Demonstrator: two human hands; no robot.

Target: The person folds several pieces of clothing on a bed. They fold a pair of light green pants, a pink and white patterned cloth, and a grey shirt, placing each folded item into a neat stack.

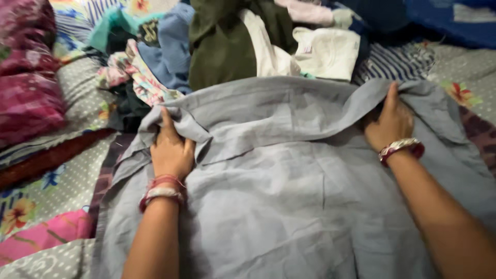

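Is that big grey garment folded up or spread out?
Mostly spread: the grey garment lies flat; left hand and right hand grip its top edge.

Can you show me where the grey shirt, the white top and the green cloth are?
grey shirt (289, 206): head view, its flat middle.
white top (325, 51): head view, its front.
green cloth (219, 46): head view, its middle fold.
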